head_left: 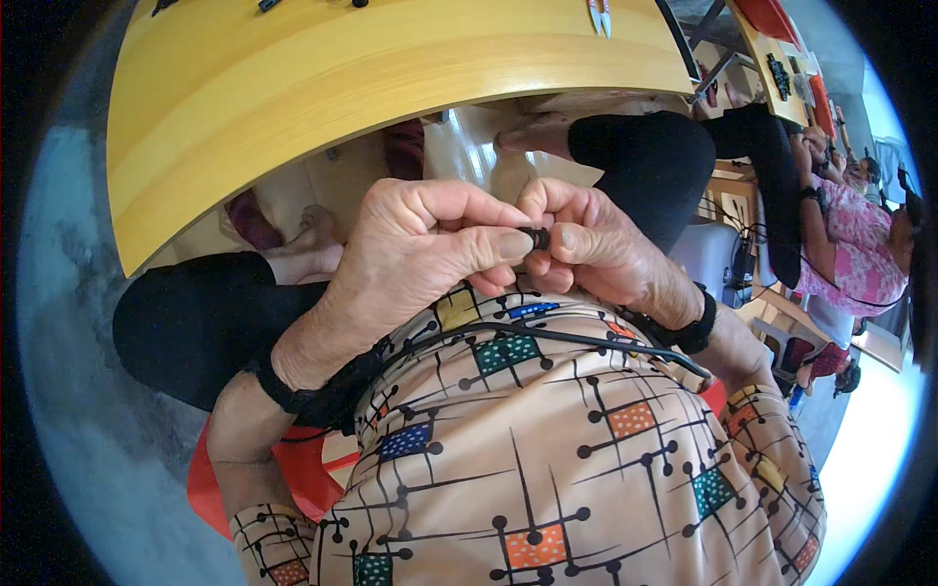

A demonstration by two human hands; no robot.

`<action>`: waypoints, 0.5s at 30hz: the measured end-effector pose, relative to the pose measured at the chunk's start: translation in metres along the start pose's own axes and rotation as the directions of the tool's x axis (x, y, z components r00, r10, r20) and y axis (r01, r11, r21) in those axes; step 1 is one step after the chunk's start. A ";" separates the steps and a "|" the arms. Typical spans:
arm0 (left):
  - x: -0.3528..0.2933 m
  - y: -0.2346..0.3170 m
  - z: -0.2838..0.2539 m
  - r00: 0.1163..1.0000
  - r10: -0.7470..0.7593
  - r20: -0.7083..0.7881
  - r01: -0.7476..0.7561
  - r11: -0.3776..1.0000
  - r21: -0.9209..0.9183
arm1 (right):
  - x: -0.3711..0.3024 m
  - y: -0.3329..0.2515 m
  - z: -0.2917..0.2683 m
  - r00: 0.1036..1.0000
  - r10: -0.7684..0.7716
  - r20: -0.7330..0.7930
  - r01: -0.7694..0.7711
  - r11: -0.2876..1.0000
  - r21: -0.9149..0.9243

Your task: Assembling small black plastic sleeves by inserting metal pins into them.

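Note:
Both of my hands meet in front of my torso, just off the table's near edge. Between their fingertips sits a small dark ridged piece (535,237), mostly covered, so its kind does not show. My left hand (420,239) pinches one end with thumb and forefinger. At the other end, my right hand (601,239) closes thumb and fingers on the same piece. A dark band circles each wrist.
A yellow wooden table (391,59) curves across the top, with scissors or snips (599,18) and small black items (269,5) at its far side. A black cable (547,330) crosses my lap. On the right, a person in pink (855,234) sits near another table (772,73).

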State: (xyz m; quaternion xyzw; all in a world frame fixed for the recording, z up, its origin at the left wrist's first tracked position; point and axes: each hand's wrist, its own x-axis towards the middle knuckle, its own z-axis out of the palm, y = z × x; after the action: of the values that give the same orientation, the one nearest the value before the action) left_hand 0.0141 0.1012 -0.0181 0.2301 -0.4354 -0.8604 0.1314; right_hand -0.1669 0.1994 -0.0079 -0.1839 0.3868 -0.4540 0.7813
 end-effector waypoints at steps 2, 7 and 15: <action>-0.002 -0.001 0.000 0.999 0.017 0.031 -0.017 1.000 0.001 | -0.001 0.002 0.000 1.000 0.002 -0.022 -0.002 1.000 -0.008; -0.004 0.000 0.003 0.999 -0.033 0.009 0.033 0.999 0.005 | 0.000 0.007 0.002 0.998 -0.033 -0.045 0.030 0.997 -0.069; 0.009 -0.007 0.015 0.992 0.032 -0.121 -0.018 0.993 0.116 | -0.008 -0.011 0.001 0.963 -0.113 -0.246 0.025 0.941 -0.338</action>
State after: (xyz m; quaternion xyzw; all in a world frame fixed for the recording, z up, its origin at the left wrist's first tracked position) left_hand -0.0016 0.1123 -0.0183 0.2841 -0.4780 -0.8165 0.1552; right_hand -0.1741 0.2007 0.0033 -0.2649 0.5507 -0.4299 0.6647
